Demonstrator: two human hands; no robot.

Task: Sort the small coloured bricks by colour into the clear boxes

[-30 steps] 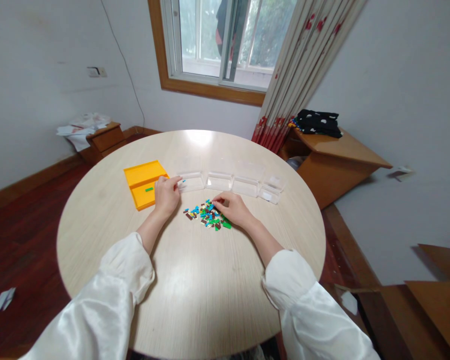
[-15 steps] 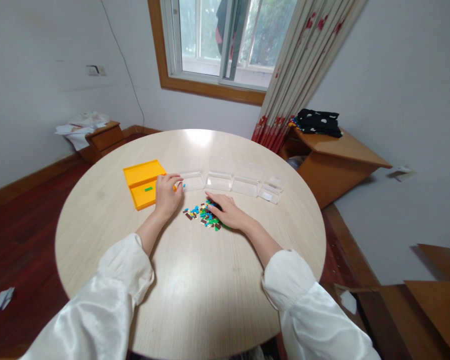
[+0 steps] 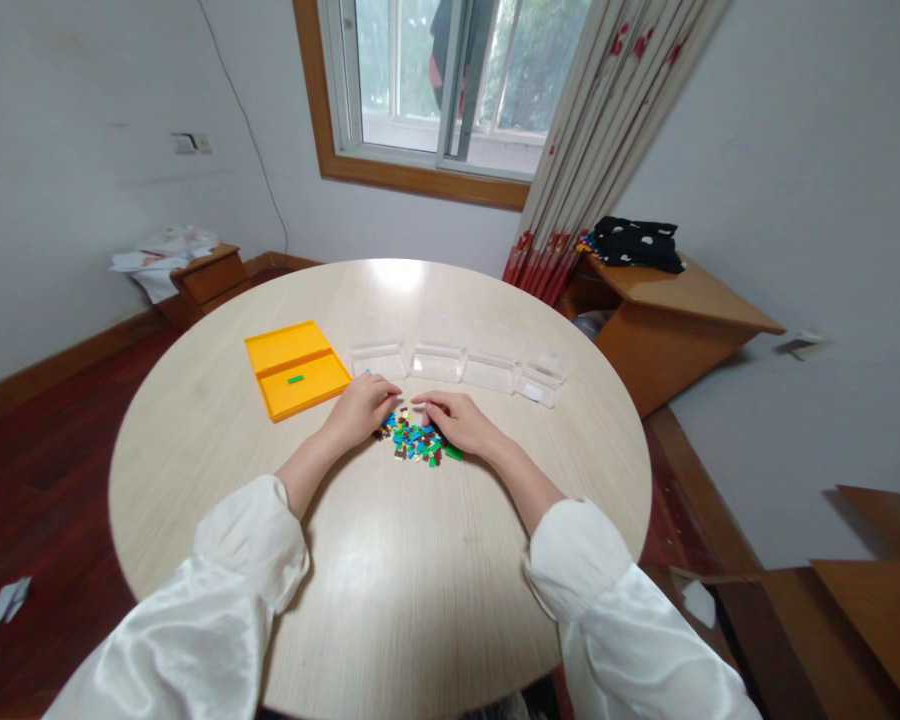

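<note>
A heap of small building bricks (image 3: 418, 443) in blue, green, brown and cream lies on the round table. At its left edge is my left hand (image 3: 361, 408), fingers bent and thumb apart from the index finger, with nothing visible in them. My right hand (image 3: 461, 422) rests over the heap's right side, index finger stretched out and thumb bent down to the bricks. Its lower fingers are partly hidden. Behind my left hand stands an open orange case (image 3: 281, 348) with one green brick (image 3: 295, 380) inside. A blue brick (image 3: 367, 373) shows by the leftmost clear box (image 3: 381, 360).
Several clear plastic boxes (image 3: 491, 372) form a curved row behind the heap. The round table's pale top (image 3: 390, 580) stretches toward me. Beyond it are a window (image 3: 457, 90), a curtain (image 3: 592, 120) and a wooden cabinet (image 3: 660, 320) with folded cloth (image 3: 637, 245).
My left hand has moved right and toward me, from beside the orange case and leftmost clear box to the heap. My right hand stays by the heap, its index finger slightly lower. Some bricks have shifted.
</note>
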